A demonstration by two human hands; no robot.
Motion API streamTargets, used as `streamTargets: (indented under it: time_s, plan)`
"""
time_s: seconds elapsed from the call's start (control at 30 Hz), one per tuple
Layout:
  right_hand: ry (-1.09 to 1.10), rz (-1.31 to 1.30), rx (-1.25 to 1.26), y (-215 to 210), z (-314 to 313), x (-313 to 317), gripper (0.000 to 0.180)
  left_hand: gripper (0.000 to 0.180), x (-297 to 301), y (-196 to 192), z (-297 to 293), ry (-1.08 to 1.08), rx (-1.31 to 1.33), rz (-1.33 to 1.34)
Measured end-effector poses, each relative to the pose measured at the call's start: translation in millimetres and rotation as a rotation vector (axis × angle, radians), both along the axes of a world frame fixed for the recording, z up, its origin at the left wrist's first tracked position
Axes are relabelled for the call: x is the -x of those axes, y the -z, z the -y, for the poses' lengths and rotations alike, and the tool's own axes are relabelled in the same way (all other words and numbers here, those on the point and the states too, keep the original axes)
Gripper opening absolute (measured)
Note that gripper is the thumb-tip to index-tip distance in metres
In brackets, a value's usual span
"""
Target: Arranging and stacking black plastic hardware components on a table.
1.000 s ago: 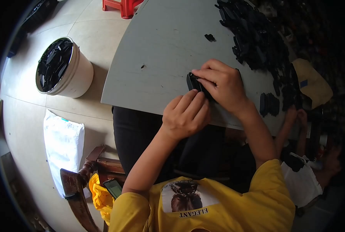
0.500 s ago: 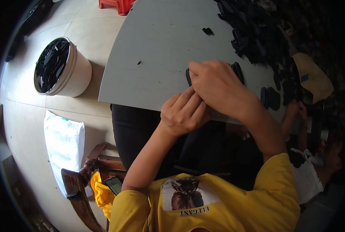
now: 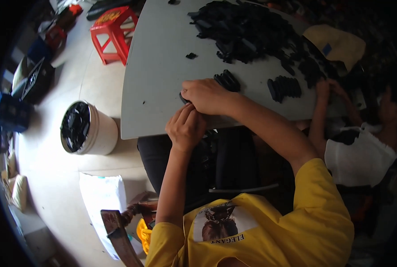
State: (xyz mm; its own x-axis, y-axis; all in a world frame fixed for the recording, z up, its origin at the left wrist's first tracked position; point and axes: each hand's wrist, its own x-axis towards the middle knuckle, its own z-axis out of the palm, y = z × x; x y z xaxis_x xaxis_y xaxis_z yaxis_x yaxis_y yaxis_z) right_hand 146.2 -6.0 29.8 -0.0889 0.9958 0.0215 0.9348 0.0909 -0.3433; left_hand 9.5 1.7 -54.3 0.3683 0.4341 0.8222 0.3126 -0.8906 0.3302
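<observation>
My left hand and my right hand meet at the table's near edge, both with fingers curled in. Between them shows the end of a small black oblong piece; the rest of it is hidden by my fingers. Just beyond my right wrist lies a short row of similar black oblong pieces. Another row of black pieces sits farther right. At the far side of the table spreads a big heap of black pieces.
The grey table has a curved left edge. A white bucket full of black pieces stands on the floor at left, with a red stool beyond it. A white bag lies near the wooden chair. Another person's hands work at right.
The view has swung, so the table, bucket and stool sit lower and the whole heap shows. My hands stay together around the black piece.
</observation>
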Motion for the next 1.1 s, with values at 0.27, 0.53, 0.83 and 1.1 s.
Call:
streamTargets:
  time_s: [0.27, 0.53, 0.83, 1.1]
  plan:
    - [0.316, -0.305, -0.446, 47.4, 48.0, -105.4, 0.04, 0.034, -12.7, -24.6, -1.3, -0.008, 0.101, -0.22]
    - [0.394, -0.178, -0.423, 87.4, 53.4, -47.0, 0.052, 0.058, -23.8, -26.0, -6.9, 0.001, 0.087, -0.612]
    - [0.342, -0.137, -0.624, 33.4, 133.9, -49.5, 0.029, 0.061, -2.3, -42.7, -0.8, 0.015, 0.113, -0.725]
    - [0.25, 0.112, 0.329, 95.7, 335.5, 13.6, 0.032, 0.058, -34.3, -33.0, 3.2, 0.15, 0.073, -0.675]
